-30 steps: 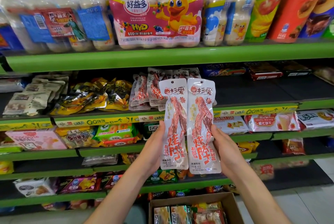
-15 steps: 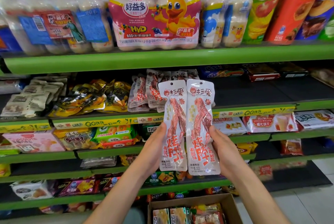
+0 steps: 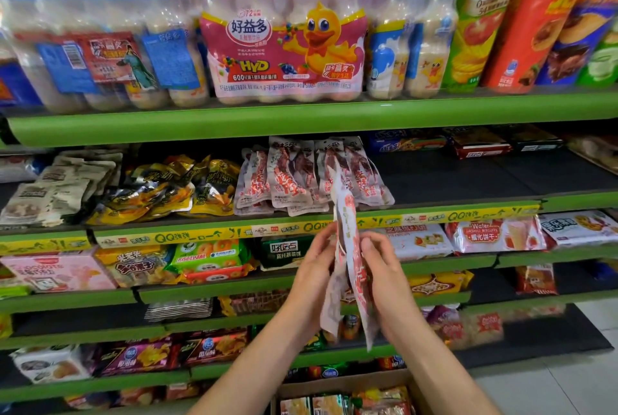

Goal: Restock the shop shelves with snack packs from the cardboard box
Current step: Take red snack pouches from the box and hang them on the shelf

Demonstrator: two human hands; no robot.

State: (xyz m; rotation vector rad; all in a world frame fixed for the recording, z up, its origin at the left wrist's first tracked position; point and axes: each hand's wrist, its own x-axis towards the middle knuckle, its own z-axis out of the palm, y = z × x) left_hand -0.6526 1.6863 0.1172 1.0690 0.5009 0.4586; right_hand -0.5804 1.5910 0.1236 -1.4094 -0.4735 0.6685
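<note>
Landmark: the yellow price strip (image 3: pixel 301 230) on the green shelf edge; every place below is told from it.
Your left hand (image 3: pixel 316 275): just below the strip, holding the near, paler snack pack (image 3: pixel 332 306) with fingers (image 3: pixel 326 240) curled round its left edge.
Your right hand (image 3: pixel 384 277): below the strip, just right of the left hand, fingers curled and pinching the second snack pack (image 3: pixel 354 267) from the right.
Held packs: both turned edge-on to you, close together between your two hands; the tops rise past the strip, the bottoms hang well below it. Whether the two packs touch, you cannot tell, since they are blurred.
Matching packs on the shelf (image 3: pixel 311 177): a row of white-and-red snack packs lies flat just above the strip, right behind the tops of the ones you hold.
Yellow-and-black packs (image 3: pixel 167 187): above the strip, left of the white-and-red row.
Bare shelf mat (image 3: pixel 468 177): above the strip, to the right of the row.
Duck-print bottle multipack (image 3: pixel 284 46): one shelf higher than the strip.
Cardboard box (image 3: pixel 347 381): far below the strip at the bottom edge of your view, open, with more packs (image 3: pixel 347 404) inside.
</note>
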